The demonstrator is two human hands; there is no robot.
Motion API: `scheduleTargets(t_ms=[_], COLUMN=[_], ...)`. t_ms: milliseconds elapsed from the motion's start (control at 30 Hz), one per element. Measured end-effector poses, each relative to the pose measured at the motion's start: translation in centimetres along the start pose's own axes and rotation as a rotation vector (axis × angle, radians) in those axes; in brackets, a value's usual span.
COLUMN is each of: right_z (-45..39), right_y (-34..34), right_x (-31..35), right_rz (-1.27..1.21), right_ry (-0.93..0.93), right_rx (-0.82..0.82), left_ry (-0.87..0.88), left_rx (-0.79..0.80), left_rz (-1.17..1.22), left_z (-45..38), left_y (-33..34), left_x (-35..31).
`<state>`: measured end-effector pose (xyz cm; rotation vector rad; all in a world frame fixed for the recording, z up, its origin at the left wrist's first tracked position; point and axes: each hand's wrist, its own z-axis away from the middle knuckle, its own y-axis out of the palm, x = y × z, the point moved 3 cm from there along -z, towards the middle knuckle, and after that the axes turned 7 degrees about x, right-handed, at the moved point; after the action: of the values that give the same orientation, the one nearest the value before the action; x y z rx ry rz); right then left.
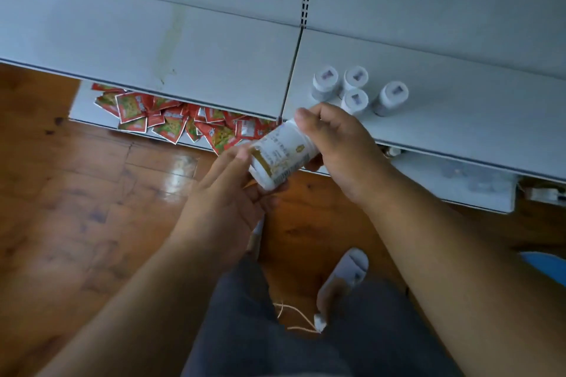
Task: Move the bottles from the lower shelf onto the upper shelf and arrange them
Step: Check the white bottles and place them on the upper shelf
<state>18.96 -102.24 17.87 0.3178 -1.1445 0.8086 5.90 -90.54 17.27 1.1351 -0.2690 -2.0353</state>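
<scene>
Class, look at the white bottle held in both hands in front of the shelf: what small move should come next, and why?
Probably tip the bottle upright and set it beside the four bottles standing on the upper shelf. It is tilted, gripped by the right hand and steadied by the left hand, just below that shelf's edge.

No text can be read: the white bottle (280,154) carries a gold-trimmed label with print too blurred to make out, the red sachets (171,119) show smeared lettering, and the bottle caps (355,78) bear dark illegible marks
</scene>
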Motion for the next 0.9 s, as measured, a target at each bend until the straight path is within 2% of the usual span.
scheduleTargets(t_ms=[133,267,400,500,567,667,767,900], right_z=[9.3,15.9,21.3,25.0,27.2,29.5,29.9,29.1], right_y=[-3.5,-9.6,-16.6,-21.7,-24.0,-26.5,-28.5,-30.3], right_x=[5.4,9.8,13.2,14.6,15.4,16.1,16.3,15.7], right_rz=[-0.014,-0.053,-0.211,-0.297,-0.345,-0.367,-0.349,-0.283], right_ry=[-0.037,-0.073,-0.154,-0.192,-0.222,-0.296,-0.342,-0.296], right_rx=[-0.085,-0.273,-0.504,-0.621,-0.635,-0.64,-0.723,-0.822], left_ry=[-0.02,-0.029,0.021,0.026,-0.005,-0.049,-0.051,0.041], left_rx=[0.2,0.404,0.589,0.679,0.752,0.82,0.882,0.817], left_rz=[-0.02,-0.109,-0.239,-0.197,-0.146,-0.137,-0.169,-0.365], left_z=[6.9,9.2,10.2,10.4,10.7,10.4,9.5,7.0], left_y=[6.6,15.3,25.1,31.4,34.9,38.5,40.8,42.7], left_x=[-1.9,-3.1,-3.4,-2.6,-2.3,-2.2,-2.4,-3.3])
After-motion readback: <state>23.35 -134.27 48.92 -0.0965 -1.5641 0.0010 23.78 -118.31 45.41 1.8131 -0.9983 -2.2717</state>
